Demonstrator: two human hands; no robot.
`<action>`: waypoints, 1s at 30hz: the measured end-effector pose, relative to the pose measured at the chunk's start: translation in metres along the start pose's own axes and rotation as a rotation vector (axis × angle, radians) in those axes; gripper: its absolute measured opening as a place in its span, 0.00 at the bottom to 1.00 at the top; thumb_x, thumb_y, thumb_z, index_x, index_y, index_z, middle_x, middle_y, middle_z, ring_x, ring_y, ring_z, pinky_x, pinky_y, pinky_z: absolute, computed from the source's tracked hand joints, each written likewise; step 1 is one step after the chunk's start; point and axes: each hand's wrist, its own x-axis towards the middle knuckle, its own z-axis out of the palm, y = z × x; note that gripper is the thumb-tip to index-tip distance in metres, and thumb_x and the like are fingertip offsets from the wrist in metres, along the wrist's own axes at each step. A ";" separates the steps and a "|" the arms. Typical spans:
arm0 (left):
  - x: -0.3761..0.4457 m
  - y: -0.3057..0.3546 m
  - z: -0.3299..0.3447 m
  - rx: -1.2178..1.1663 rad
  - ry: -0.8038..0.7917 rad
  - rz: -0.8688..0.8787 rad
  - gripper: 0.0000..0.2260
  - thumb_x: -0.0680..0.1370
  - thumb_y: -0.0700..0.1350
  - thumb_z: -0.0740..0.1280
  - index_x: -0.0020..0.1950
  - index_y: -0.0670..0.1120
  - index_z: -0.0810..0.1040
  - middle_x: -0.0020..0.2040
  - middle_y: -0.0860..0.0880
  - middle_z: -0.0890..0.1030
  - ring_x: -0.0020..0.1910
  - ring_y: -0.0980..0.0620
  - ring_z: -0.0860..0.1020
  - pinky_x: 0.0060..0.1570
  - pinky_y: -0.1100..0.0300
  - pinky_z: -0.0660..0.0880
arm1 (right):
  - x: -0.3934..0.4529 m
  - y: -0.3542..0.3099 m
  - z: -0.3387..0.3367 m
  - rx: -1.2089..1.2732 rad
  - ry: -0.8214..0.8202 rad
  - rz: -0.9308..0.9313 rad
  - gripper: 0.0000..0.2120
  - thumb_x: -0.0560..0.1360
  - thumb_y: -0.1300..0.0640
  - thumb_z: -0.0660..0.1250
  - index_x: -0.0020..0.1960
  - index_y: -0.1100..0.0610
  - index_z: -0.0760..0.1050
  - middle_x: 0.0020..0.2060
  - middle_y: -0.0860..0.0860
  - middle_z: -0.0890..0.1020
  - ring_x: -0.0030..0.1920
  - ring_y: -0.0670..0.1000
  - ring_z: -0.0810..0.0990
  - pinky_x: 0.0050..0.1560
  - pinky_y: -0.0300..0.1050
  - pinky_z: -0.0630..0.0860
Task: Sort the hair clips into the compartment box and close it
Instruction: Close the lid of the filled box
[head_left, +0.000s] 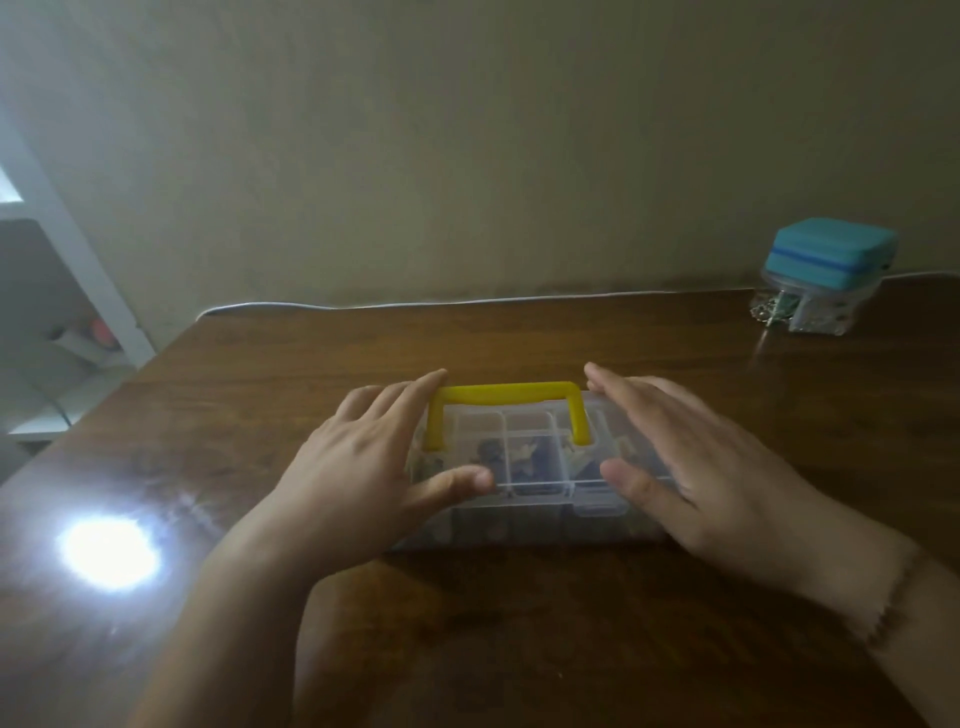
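A clear plastic compartment box (530, 496) with a yellow handle (506, 393) lies on the brown wooden table (519, 623), its lid down. Dark and pale hair clips (524, 457) show blurred through the lid in the middle compartments. My left hand (374, 457) rests on the box's left end, fingers spread over the lid and thumb at the front edge. At the right end my right hand (691, 467) lies the same way, its thumb beside the front latch (597, 511).
A teal case (831, 257) sits on a clear container (815, 312) with small items at the table's far right corner. A white cable (415, 304) runs along the table's back edge by the wall. A bright light glare (109, 553) reflects on the table at the left.
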 end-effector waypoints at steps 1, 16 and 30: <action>0.000 0.001 0.001 0.028 0.005 0.013 0.50 0.60 0.83 0.47 0.79 0.62 0.48 0.76 0.59 0.62 0.75 0.57 0.56 0.70 0.51 0.64 | 0.000 -0.001 -0.001 -0.053 -0.016 0.001 0.35 0.67 0.25 0.36 0.70 0.30 0.28 0.72 0.29 0.45 0.74 0.36 0.43 0.71 0.44 0.49; -0.002 -0.069 -0.001 -0.439 0.273 -0.413 0.13 0.81 0.42 0.62 0.63 0.54 0.77 0.57 0.52 0.81 0.58 0.49 0.79 0.49 0.59 0.74 | 0.010 0.027 -0.002 0.050 0.109 0.043 0.45 0.54 0.15 0.54 0.68 0.22 0.45 0.66 0.33 0.61 0.65 0.36 0.58 0.61 0.50 0.69; 0.005 -0.020 0.013 -0.058 0.106 0.283 0.43 0.63 0.61 0.77 0.76 0.61 0.63 0.76 0.58 0.64 0.76 0.53 0.59 0.70 0.46 0.68 | 0.016 0.044 0.009 -0.209 0.441 -0.469 0.31 0.70 0.39 0.70 0.68 0.53 0.73 0.65 0.50 0.78 0.65 0.51 0.76 0.60 0.57 0.77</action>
